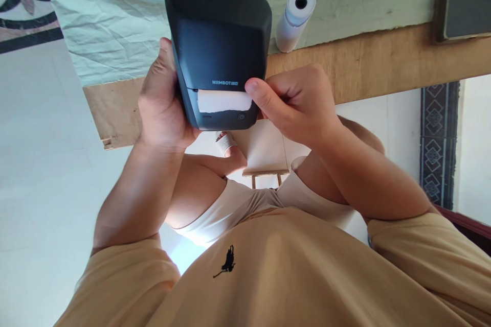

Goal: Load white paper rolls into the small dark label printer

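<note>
My left hand (161, 107) grips a dark label printer (218, 36) from its left side and holds it up over the table edge. A strip of white paper (224, 100) sticks out of the printer's slot, under the brand lettering. My right hand (295, 102) is curled at the printer's right side, with the thumb tip pressed on the right end of the paper strip. Both forearms reach up from my tan shirt at the bottom of the view.
A white paper roll (294, 18) lies on the pale green cloth (115, 15) behind the printer. The wooden table edge (383, 61) runs to the right. A dark framed object (466, 0) sits at the top right. Pale floor lies to the left.
</note>
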A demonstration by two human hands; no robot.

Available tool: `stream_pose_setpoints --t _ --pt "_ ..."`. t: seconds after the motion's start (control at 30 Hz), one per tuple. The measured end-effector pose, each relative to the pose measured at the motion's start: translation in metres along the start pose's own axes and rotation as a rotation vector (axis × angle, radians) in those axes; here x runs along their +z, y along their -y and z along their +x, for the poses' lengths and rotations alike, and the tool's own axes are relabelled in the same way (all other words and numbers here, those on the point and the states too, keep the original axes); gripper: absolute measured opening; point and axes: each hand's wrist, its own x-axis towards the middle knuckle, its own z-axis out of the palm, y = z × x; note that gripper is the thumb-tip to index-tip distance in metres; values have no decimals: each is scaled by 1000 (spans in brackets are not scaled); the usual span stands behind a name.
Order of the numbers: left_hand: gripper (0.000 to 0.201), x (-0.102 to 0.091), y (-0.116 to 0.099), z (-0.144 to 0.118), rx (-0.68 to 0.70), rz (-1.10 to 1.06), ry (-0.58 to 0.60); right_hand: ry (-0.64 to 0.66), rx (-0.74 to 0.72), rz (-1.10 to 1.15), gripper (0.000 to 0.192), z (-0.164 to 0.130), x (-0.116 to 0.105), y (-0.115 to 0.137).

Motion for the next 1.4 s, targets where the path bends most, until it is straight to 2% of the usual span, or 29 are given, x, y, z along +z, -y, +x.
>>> stream_pose_setpoints --t 0.13,0.27,0.37,0.47,0.63,0.8,0.97,1.2,1.4 --pt "53 1 1 0 26 28 -62 7 -5 -16 61 0 0 0" --pt "44 3 3 1 -2 -22 -91 -14 -20 23 61 0 1 -1" --pt "43 6 2 1 -72 -24 -80 -25 -29 57 61 0 2 -2" --pt "44 9 1 1 -84 -39 -53 -27 -11 59 61 1 2 -2" --pt "42 6 3 0 8 -19 -74 -33 -18 66 60 1 1 -2" --pt "38 0 6 1 90 18 -101 -80 -107 71 58 0 2 -4" --pt "50 9 2 0 -28 -37 -40 -80 -90 69 55 1 4 -4" --pt "57 13 1 -1 21 -8 41 -97 -81 69 56 0 4 -3" --pt "47 16 2 -5 -27 -37 -10 -197 -146 43 57 -3 4 -3"
